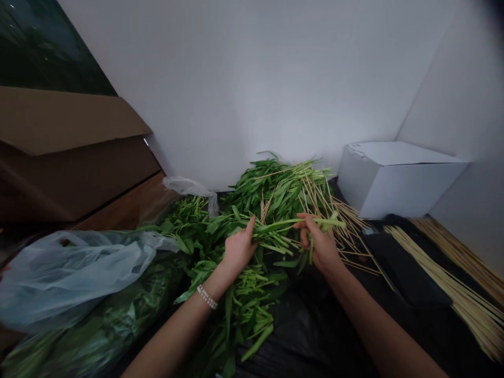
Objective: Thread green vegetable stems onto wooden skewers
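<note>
My left hand (pixel 239 248), with a white beaded bracelet on its wrist, is closed on the leafy part of a water spinach stalk (pixel 277 226). My right hand (pixel 318 242) pinches the same stalk further along, and its pale cut end sticks out to the right. Short pieces of green stem and leaf also hang at the right palm; whether the fingers grip them I cannot tell. Under and around both hands lie loose water spinach stems and leaves (pixel 252 294). Behind them rises a bigger heap of water spinach (pixel 268 184), with thin wooden sticks (pixel 315 197) strewn over its right side.
At left are a clear plastic bag (pixel 90 273), bagged greens (pixel 118 315) and an open cardboard box (pixel 79 168). A white box (pixel 401 176) stands at right by the wall. A dark flat device (pixel 407 270) lies near bundles of long sticks (pixel 452 294). Black plastic sheeting (pixel 311 325) covers the front.
</note>
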`<state>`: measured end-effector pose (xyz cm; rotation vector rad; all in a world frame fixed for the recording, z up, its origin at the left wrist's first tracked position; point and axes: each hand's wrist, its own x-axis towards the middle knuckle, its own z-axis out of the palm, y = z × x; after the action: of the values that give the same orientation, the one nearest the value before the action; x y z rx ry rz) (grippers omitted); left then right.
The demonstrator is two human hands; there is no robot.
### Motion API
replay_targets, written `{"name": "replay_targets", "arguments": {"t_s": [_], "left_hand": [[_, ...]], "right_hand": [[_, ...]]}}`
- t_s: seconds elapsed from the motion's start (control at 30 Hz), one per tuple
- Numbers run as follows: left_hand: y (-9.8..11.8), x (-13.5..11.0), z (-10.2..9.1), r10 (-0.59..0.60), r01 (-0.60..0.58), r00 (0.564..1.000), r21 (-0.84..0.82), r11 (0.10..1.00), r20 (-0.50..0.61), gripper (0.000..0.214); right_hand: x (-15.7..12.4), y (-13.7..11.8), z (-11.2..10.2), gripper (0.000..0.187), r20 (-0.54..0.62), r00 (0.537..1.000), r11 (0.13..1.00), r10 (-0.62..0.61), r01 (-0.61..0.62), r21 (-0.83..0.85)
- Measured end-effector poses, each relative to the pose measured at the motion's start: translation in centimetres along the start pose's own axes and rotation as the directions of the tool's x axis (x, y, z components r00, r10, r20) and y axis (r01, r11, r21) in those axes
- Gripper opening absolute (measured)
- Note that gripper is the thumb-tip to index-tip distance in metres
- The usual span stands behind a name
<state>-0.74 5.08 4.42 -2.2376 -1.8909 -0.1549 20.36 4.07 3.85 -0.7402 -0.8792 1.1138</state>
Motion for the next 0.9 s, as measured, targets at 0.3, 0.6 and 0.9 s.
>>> {"name": "replay_targets", "arguments": {"t_s": [0.3, 0.6, 0.9], "left_hand": [[-2.7, -0.1, 0.5, -0.060, 0.065, 0.993, -0.043, 0.997, 0.102, 0.068], [-7.4, 0.7, -3.0, -0.085, 0.050, 0.995, -0.497, 0.866, -0.048, 0.032], [-2.3, -1.4, -4.7, 0.031, -0.073, 0.997, -0.765, 0.640, -0.069, 0.039]], "right_hand": [[2.3, -1.0, -3.1, 0.031, -0.060, 0.988, 0.914, 0.144, -0.109, 0.392], [2.4, -1.2, -3.8, 0.023, -0.039, 0.986, 0.908, 0.161, -0.133, 0.397], [1.1, -0.6, -2.0, 0.027, 0.167, 0.959, 0.889, 0.230, -0.277, 0.364]]}}
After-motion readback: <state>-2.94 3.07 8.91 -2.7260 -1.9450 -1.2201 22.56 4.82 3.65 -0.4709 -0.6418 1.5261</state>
